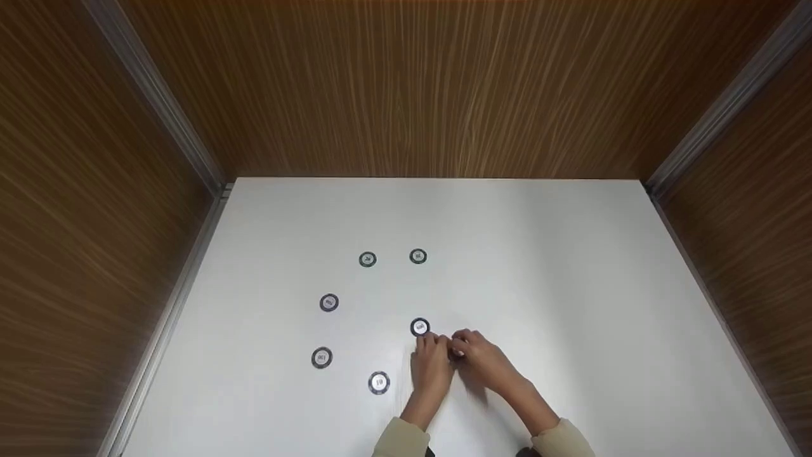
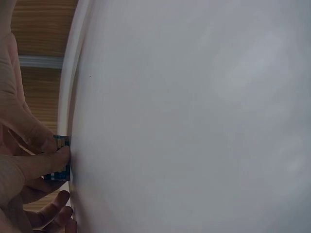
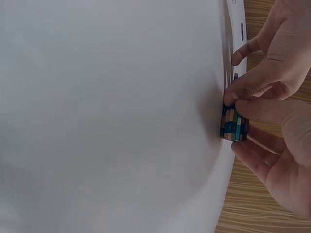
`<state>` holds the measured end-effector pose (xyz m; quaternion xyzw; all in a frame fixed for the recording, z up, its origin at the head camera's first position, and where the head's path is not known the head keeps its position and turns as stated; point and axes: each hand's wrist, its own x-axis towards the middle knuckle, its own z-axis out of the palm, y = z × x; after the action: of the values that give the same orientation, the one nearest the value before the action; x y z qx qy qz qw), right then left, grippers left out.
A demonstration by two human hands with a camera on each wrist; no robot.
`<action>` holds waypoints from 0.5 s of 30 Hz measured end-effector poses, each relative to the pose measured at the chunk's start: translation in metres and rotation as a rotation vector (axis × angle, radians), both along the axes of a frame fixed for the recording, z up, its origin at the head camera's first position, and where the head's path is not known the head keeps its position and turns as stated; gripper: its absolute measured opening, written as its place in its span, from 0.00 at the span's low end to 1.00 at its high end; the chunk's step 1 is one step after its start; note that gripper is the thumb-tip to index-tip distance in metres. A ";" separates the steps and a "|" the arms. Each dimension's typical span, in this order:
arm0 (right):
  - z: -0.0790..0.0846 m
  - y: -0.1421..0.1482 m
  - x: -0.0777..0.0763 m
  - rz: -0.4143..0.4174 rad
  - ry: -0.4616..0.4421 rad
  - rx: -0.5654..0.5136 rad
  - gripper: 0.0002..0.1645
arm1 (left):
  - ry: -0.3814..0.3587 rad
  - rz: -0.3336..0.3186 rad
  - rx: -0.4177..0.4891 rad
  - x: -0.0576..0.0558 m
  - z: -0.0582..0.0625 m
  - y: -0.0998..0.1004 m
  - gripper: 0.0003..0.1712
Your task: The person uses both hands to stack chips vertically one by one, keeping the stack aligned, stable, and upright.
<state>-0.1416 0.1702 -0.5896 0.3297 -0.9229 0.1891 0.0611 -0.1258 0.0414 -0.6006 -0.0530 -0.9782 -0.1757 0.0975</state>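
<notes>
Brown striped wooden walls (image 1: 431, 89) stand behind and on both sides in the head view, with grey metal posts (image 1: 158, 89) in the corners. Between them is a big, smooth white table (image 1: 602, 266), a bit shiny, with soft shadows by the hands. Six flat round chips (image 1: 321, 357), dark at the rim and pale in the middle, lie apart in a loose ring; one is right by the left hand's fingertips. That left hand (image 1: 432, 367) and the right hand (image 1: 487, 363) meet near the front, fingers bent, in tan sleeves (image 1: 403, 438). From the left wrist, the white table fills most of the picture, and brown wood shows past its edge. Both hands pinch a short stack of round chips with blue and tan edges (image 2: 60, 174) down at the table. From the right wrist, thumbs and fingers of both hands hold that same stack, and a shadow falls on the white beside it.
</notes>
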 end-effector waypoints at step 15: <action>0.001 0.002 -0.003 0.021 -0.061 0.002 0.16 | -0.045 0.008 0.015 -0.001 0.000 0.001 0.21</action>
<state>-0.1443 0.1718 -0.5885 0.3334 -0.9211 0.1986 0.0307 -0.1267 0.0427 -0.6009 -0.0443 -0.9790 -0.1839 0.0763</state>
